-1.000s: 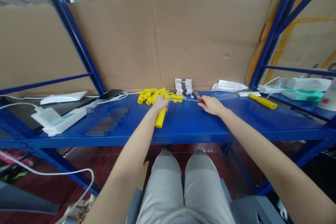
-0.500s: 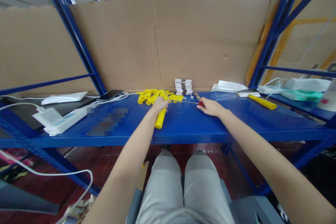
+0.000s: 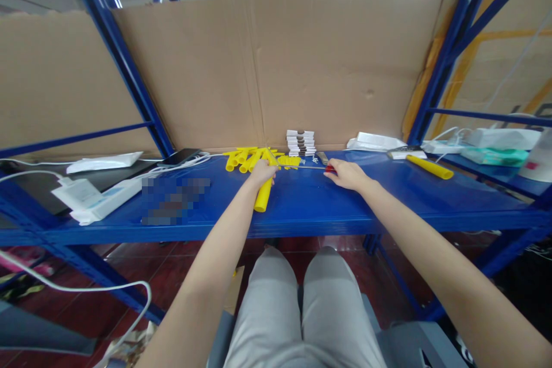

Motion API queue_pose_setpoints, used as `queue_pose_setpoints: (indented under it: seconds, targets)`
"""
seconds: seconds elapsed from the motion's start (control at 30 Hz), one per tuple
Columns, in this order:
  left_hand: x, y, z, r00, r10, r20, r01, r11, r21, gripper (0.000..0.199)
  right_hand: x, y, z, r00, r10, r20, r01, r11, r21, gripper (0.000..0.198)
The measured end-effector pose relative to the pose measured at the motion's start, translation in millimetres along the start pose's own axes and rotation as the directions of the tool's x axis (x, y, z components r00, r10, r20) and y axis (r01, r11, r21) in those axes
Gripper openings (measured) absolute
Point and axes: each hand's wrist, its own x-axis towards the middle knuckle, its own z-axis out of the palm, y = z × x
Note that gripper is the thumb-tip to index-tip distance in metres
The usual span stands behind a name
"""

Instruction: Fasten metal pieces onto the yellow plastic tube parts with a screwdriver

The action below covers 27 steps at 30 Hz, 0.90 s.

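Observation:
My left hand (image 3: 264,172) is closed around a yellow tube-shaped handle (image 3: 261,200), whose lower end sticks out toward the table's front edge. In my right hand (image 3: 344,173) is the red handle of a screwdriver (image 3: 307,168). Its thin metal shaft runs left to the yellow handle by my left fingers; the tip's exact contact is hard to make out. Just behind my left hand lie several more yellow tube-shaped pieces (image 3: 241,158) and small flat yellow parts (image 3: 290,161). Tiny silvery pieces, perhaps screws (image 3: 315,160), lie near the shaft.
A stack of small white boxes (image 3: 301,142) stands against the cardboard wall (image 3: 328,63). At the right lies another yellow tube (image 3: 429,167), near a white packet (image 3: 375,141). On the left are a white power strip (image 3: 110,198) and cables. Blue uprights frame the blue table (image 3: 328,207).
Both hands keep nearly the same place and grip on the yellow handle and the screwdriver. The whole view has shifted very slightly.

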Motion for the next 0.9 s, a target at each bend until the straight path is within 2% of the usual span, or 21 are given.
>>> queue_pose_setpoints:
  seconds: [0.17, 0.37, 0.5, 0.67, 0.9]
  targets:
    - [0.4, -0.5, 0.5, 1.0, 0.008, -0.006, -0.008, 1.0, -0.005, 0.015, -0.6, -0.5, -1.7, 1.0, -0.024, 0.007, 0.025, 0.999, -0.024, 0.029]
    - [-1.0, 0.5, 0.1, 1.0, 0.0, 0.014, 0.0, 1.0, -0.015, 0.02, -2.6, -2.1, -4.4, 1.0, 0.015, 0.007, -0.015, 0.997, -0.074, 0.025]
    - [0.2, -0.3, 0.5, 1.0, 0.007, 0.011, -0.007, 1.0, 0.005, 0.023, -2.1, -3.6, -3.9, 0.999, 0.048, 0.007, -0.048, 0.998, -0.051, 0.029]
    - [4.1, -3.0, 0.8, 1.0, 0.011, -0.003, -0.011, 0.999, 0.04, 0.017, -1.4, -4.1, -0.6, 1.0, -0.008, 0.007, 0.008, 1.0, 0.005, 0.032]
    - [2.9, -2.9, 0.7, 1.0, 0.027, 0.01, -0.027, 0.999, 0.026, 0.022, -1.2, -3.2, -4.1, 0.999, -0.031, -0.017, 0.03, 0.998, -0.053, 0.027]
